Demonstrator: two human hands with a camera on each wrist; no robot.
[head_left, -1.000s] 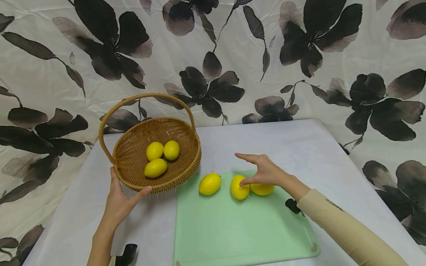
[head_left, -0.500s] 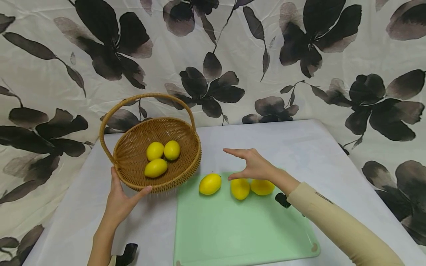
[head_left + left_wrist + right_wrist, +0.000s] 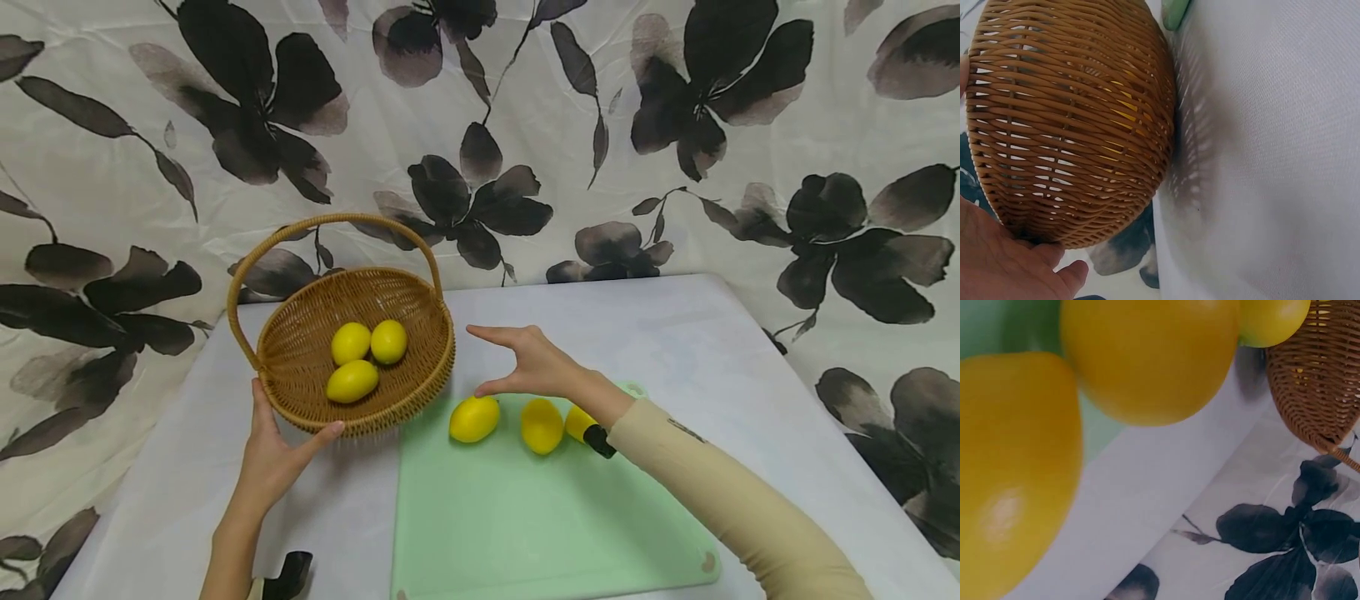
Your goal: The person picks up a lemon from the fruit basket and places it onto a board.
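My left hand [image 3: 270, 467] grips the near-left rim of a brown wicker basket [image 3: 408, 387], its thumb over the edge. The basket tilts toward me, with three yellow lemons [image 3: 352, 382] inside. In the left wrist view, that hand's fingers [image 3: 1047, 253] touch the woven side. My right hand [image 3: 534, 367] hovers with thumb and fingers spread, holding nothing. Its thumb is near the left lemon [image 3: 472, 421] on a green cutting board [image 3: 555, 525]; contact cannot be told. A middle lemon [image 3: 542, 427] and a right lemon [image 3: 579, 422], partly behind the wrist, also lie there.
The board lies on a table with a white cloth [image 3: 660, 333], right of the basket. A floral curtain [image 3: 570, 192] hangs behind the table. The basket's tall handle [image 3: 337, 218] arches up at its back.
My right hand has moved left, from above the middle and right lemons to above the left one. My left hand and the basket have stayed put.
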